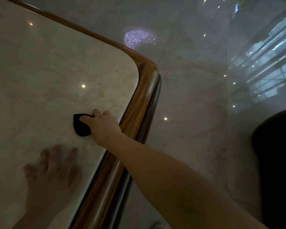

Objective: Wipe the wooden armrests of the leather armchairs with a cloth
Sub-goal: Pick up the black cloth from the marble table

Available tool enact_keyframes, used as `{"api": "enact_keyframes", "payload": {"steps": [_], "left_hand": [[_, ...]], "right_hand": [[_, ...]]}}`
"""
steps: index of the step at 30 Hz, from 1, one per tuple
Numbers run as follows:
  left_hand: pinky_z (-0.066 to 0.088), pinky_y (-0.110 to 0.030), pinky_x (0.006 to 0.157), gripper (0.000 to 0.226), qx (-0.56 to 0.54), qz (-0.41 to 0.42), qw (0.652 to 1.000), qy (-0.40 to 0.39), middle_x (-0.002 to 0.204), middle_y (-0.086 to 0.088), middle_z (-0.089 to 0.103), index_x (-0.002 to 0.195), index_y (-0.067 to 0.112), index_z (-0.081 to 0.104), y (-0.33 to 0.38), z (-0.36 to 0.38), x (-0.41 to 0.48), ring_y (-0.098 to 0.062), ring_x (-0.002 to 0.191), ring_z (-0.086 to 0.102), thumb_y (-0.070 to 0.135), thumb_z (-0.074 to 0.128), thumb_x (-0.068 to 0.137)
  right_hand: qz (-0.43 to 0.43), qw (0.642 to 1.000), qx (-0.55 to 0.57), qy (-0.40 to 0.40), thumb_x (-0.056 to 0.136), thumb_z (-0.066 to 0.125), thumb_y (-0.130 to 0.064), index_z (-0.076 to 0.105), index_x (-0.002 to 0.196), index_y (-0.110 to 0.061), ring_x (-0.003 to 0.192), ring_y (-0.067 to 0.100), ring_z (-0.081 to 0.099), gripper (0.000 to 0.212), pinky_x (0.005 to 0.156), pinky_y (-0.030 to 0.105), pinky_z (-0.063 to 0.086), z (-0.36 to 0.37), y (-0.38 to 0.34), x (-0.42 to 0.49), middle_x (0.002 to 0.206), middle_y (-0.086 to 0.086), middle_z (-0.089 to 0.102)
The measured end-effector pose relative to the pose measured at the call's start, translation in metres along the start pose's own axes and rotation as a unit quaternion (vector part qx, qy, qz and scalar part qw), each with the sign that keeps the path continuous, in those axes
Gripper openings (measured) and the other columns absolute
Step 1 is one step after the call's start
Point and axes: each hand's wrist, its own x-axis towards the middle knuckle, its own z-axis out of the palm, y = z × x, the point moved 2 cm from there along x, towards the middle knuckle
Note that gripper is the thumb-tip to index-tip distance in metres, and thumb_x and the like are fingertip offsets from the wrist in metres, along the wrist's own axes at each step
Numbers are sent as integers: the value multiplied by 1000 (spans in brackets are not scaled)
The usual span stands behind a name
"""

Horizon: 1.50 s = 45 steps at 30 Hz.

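We see the cloth (81, 125) as a small, dark, nearly black piece, bunched into a rough teardrop w/ a pointed lower end; texture can't be made out in the dim light. It lies on the pale marble table top (45, 76), near the rounded corner and just inside the wooden edge (139, 104). The right hand (102, 122) is pressed on top of it, fingers curled over the cloth's right side, pinning it to the stone; approx. half the cloth shows beyond the fingertips. The right forearm crosses the wooden edge on its way in. The left hand (54, 169) rests flat on the marble nearer the camera, fingers spread apart, gripping nothing; it is motion-blurred, so detail is poor. It sits near the cloth but is not touching it. The wooden edge is glossy, warm brown w/ visible grain, and has a darker rail below. Beyond the table we note a polished tile floor (196, 104) reflecting ceiling lights. A dark garment (277, 154) shows at right.
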Motion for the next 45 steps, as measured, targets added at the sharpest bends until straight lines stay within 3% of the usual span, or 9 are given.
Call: {"api": "enact_keyframes", "payload": {"steps": [4, 8, 16, 22, 29, 39, 43, 45], "left_hand": [[34, -64, 86, 64, -11, 2, 999, -31, 143, -23, 42, 141, 22, 51, -1, -11, 5, -47, 126, 42, 51, 39, 85], [33, -70, 88, 71, -22, -16, 998, -58, 143, -23, 44, 140, 20, 51, 2, -32, 12, -48, 127, 42, 57, 36, 82], [31, -72, 95, 70, -3, 22, 999, -38, 149, -19, 39, 145, 26, 44, 24, -95, 18, -46, 136, 36, 60, 34, 85], [28, -72, 100, 69, -18, 61, 998, -10, 151, -18, 39, 148, 26, 39, 51, -165, 0, -44, 140, 33, 60, 30, 88], [27, -73, 104, 68, -45, 126, 991, 8, 151, -19, 39, 148, 22, 39, 83, -251, -38, -44, 142, 31, 56, 32, 90], [30, -73, 101, 67, -29, 222, 975, -1, 150, -20, 41, 148, 19, 40, 144, -335, -86, -45, 140, 34, 54, 33, 91], [27, -72, 104, 73, -20, 251, 968, -6, 152, -20, 38, 150, 20, 36, 178, -356, -101, -44, 142, 31, 62, 17, 93], [27, -72, 105, 72, -12, 263, 965, -7, 153, -20, 37, 151, 20, 35, 199, -364, -108, -42, 143, 29, 61, 21, 92]], "right_hand": [[11, 997, 77, -11, 96, 57, -10, 44, 145, -30, 96, 36, 51, 55, 75, 40, 47, -7, 10, -15, 121, 13, 45], [35, 992, 118, 10, 91, 64, -7, 46, 144, -29, 99, 37, 52, 60, 80, 46, 53, -23, 17, -34, 119, 13, 46], [76, 985, 141, 58, 94, 58, -9, 49, 140, -32, 102, 38, 53, 53, 82, 46, 53, -74, 28, -84, 118, 11, 48], [110, 978, 156, 89, 91, 60, -13, 50, 141, -31, 111, 38, 52, 54, 90, 48, 51, -131, 32, -144, 123, 10, 49], [173, 959, 173, 140, 90, 62, -12, 57, 135, -32, 99, 35, 61, 49, 83, 46, 55, -197, 23, -236, 115, 7, 52], [274, 918, 218, 185, 85, 64, -7, 60, 133, -30, 99, 33, 61, 53, 87, 43, 54, -253, 15, -371, 114, 5, 53], [320, 897, 233, 199, 88, 63, -9, 59, 135, -31, 97, 30, 62, 53, 78, 31, 49, -260, 24, -426, 114, 4, 54], [337, 888, 234, 210, 88, 63, -9, 59, 135, -31, 95, 28, 62, 52, 75, 27, 45, -263, 32, -454, 114, 3, 55]]}}
